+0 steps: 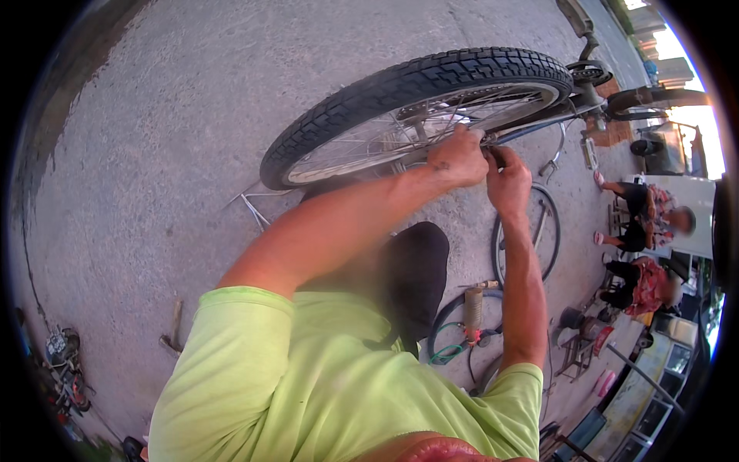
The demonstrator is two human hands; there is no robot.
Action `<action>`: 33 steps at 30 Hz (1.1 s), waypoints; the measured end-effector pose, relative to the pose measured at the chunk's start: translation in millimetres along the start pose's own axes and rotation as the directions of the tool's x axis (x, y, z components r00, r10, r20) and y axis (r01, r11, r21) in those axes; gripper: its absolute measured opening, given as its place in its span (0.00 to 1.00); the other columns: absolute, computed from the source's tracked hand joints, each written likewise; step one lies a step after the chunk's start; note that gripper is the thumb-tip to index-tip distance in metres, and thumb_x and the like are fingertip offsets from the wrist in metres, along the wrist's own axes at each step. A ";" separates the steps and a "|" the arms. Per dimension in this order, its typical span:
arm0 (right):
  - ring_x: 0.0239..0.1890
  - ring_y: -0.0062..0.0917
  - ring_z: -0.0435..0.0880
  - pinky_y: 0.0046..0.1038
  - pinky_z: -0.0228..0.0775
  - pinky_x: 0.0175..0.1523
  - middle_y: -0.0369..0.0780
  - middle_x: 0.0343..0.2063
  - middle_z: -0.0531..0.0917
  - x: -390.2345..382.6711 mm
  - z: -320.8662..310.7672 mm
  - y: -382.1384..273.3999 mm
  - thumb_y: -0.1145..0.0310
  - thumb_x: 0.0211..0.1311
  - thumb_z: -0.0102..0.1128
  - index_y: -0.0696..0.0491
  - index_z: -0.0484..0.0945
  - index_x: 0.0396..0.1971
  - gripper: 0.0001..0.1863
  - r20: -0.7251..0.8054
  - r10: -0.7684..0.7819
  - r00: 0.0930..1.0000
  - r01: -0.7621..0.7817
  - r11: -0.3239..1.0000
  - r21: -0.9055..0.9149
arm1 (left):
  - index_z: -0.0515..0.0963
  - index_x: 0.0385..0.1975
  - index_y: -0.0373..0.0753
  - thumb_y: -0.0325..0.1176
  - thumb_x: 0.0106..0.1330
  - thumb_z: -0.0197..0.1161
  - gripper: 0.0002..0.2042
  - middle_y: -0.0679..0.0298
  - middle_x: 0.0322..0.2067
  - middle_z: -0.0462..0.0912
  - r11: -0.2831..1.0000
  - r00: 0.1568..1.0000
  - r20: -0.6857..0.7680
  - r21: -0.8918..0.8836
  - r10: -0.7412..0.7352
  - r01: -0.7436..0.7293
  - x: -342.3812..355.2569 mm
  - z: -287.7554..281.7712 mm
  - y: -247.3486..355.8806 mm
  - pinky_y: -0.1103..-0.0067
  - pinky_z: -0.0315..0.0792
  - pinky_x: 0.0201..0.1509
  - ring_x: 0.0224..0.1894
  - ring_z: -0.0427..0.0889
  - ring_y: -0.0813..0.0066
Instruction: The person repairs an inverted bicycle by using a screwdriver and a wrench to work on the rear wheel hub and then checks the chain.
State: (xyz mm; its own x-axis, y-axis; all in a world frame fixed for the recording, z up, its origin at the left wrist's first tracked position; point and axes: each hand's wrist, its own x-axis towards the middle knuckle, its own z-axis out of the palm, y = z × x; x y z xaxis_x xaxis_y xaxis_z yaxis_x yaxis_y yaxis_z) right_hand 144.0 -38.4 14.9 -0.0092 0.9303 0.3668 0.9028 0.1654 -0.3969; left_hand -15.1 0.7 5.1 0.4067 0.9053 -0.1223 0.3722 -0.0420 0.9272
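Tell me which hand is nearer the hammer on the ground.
Left. The left hand is well to the right of the hammer, by the bicycle wheel; the right hand is slightly farther right.

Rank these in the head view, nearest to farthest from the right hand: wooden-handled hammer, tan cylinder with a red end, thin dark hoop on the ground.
1. Thin dark hoop: just below the right hand, slightly right.
2. Tan cylinder: farther below, slightly left.
3. Wooden-handled hammer: far left, lower down.

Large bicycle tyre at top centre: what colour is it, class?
The bicycle tyre is black with blocky tread, shown best in the head view.
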 end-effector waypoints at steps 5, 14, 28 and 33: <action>0.36 0.39 0.87 0.37 0.77 0.41 0.44 0.33 0.87 -3.3 -1.7 -6.9 0.70 0.59 0.66 0.52 0.85 0.39 0.08 -0.028 0.000 1.000 -0.002 0.998 -0.057 | 0.76 0.58 0.36 0.39 0.64 0.58 0.23 0.47 0.63 0.71 0.992 0.997 0.045 0.104 -0.070 0.065 -4.9 -12.3 16.3 0.59 0.74 0.61 0.60 0.79 0.46; 0.30 0.31 0.87 0.31 0.78 0.41 0.43 0.29 0.88 4.2 -1.5 1.2 0.68 0.58 0.70 0.56 0.84 0.37 0.10 0.071 0.195 0.978 -0.205 0.962 0.182 | 0.73 0.60 0.32 0.40 0.65 0.56 0.26 0.42 0.65 0.67 0.983 0.995 0.083 0.181 -0.056 0.040 -13.1 -17.3 23.7 0.58 0.72 0.64 0.62 0.76 0.44; 0.25 0.18 0.79 0.24 0.71 0.30 0.37 0.29 0.85 37.1 -24.9 1.7 0.72 0.57 0.70 0.58 0.79 0.47 0.18 0.402 0.181 0.898 -0.320 0.895 0.312 | 0.69 0.63 0.30 0.41 0.61 0.58 0.31 0.38 0.65 0.65 0.997 0.995 0.093 0.065 -0.034 0.028 -19.2 -20.5 17.8 0.58 0.71 0.66 0.62 0.75 0.41; 0.21 0.14 0.73 0.20 0.65 0.26 0.34 0.29 0.84 39.9 -20.9 13.3 0.73 0.64 0.64 0.56 0.79 0.50 0.15 0.556 0.162 0.815 -0.466 0.753 0.464 | 0.72 0.59 0.29 0.41 0.61 0.65 0.29 0.43 0.62 0.67 0.998 0.999 0.020 0.055 -0.032 0.030 -19.3 -13.1 16.8 0.58 0.73 0.62 0.60 0.77 0.42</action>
State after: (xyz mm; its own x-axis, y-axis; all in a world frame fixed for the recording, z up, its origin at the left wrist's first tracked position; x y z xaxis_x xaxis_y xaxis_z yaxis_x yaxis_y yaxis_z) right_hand 164.6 -6.0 41.8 -0.1006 0.9673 -0.2330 0.4846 -0.1569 -0.8605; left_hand -27.6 -11.9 27.7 0.4115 0.8975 -0.1586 0.4294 -0.0374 0.9024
